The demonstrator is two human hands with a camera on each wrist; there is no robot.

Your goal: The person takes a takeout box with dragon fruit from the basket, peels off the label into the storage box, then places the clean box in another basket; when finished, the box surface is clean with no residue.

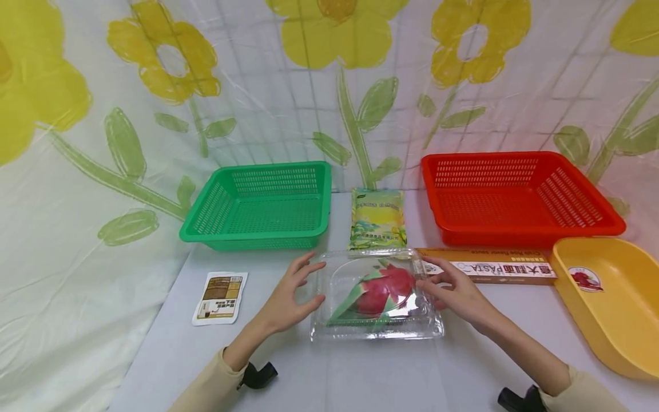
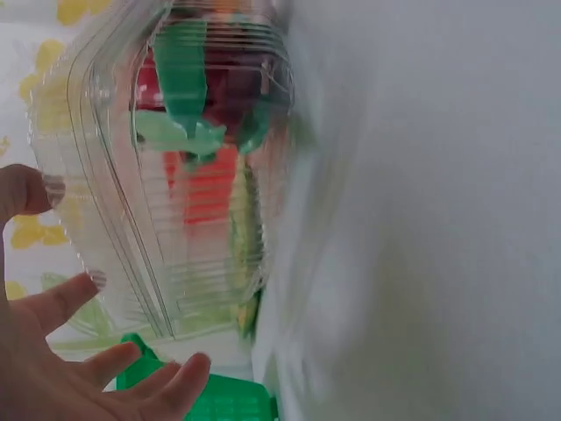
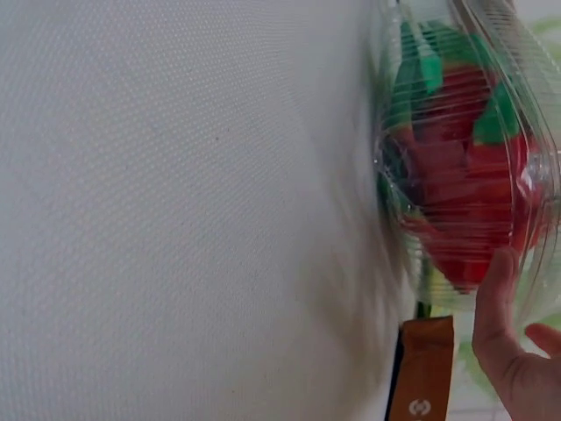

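A clear plastic clamshell box point(image 1: 378, 329) lies with its lid down in front of me. Inside is a red fruit with green leaf tips, like a dragon fruit point(image 1: 383, 292). My left hand point(image 1: 290, 297) is at the box's left side with fingers and thumb spread. In the left wrist view its thumb and a fingertip point(image 2: 92, 281) overlap the clear rim. My right hand point(image 1: 455, 294) is at the right side, fingers loosely bent, fingertips right at the rim. The right wrist view shows one digit point(image 3: 497, 294) lying against the box's side; its other fingers are partly hidden.
Behind stand a green basket point(image 1: 257, 242) and a red basket point(image 1: 530, 233), with a yellow-green packet point(image 1: 378, 220) between them. A pasta box point(image 1: 494, 273) lies right of the clamshell, beside a yellow tub point(image 1: 615, 297). A white-edged brown packet point(image 1: 220, 297) lies at left.
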